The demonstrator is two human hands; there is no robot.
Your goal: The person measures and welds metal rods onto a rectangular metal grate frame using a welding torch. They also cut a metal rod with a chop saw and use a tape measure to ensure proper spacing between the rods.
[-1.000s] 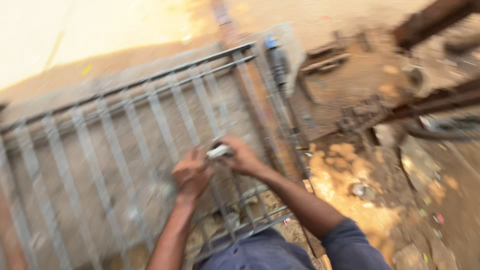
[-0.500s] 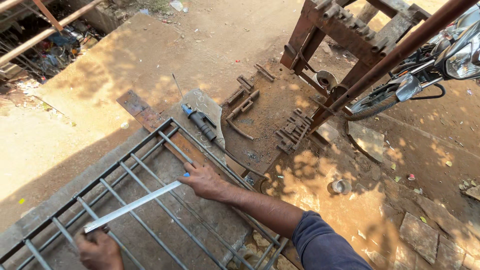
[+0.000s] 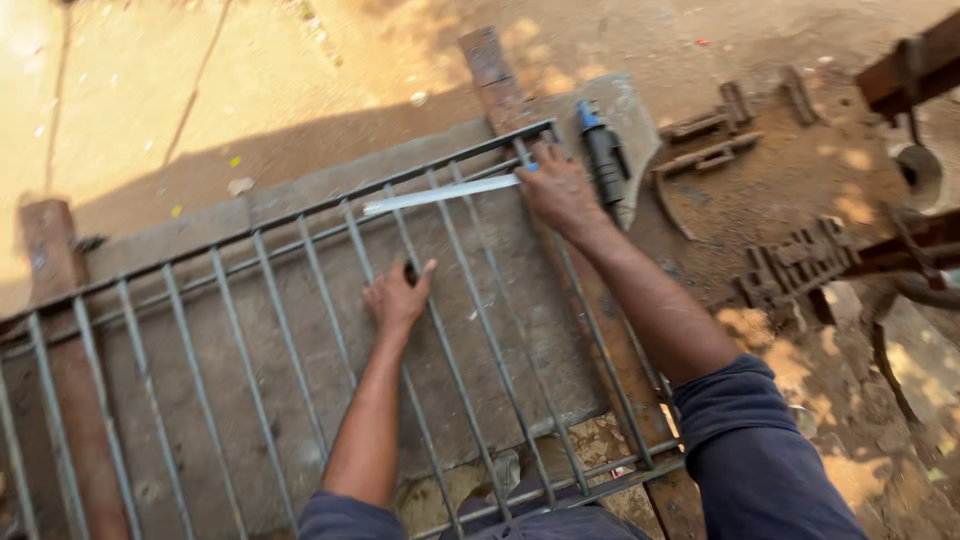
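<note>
A grey metal grille (image 3: 250, 330) of parallel bars lies flat on a concrete slab. My right hand (image 3: 560, 190) presses the end of a flat steel ruler (image 3: 440, 194) that lies across the bars near the grille's far rail. My left hand (image 3: 397, 297) rests on a bar lower down, fingers curled around a small dark object I cannot identify.
A dark tool with a blue tip (image 3: 603, 155) lies just right of the grille. Rusty metal pieces (image 3: 710, 150) and a rusty frame (image 3: 900, 250) sit on the dirt at right. A rusty beam (image 3: 50, 260) runs under the grille at left.
The view has swung. The ruler now lies near the grille's far rail with only my right hand on its end. My left hand let go of the ruler and rests on a bar.
</note>
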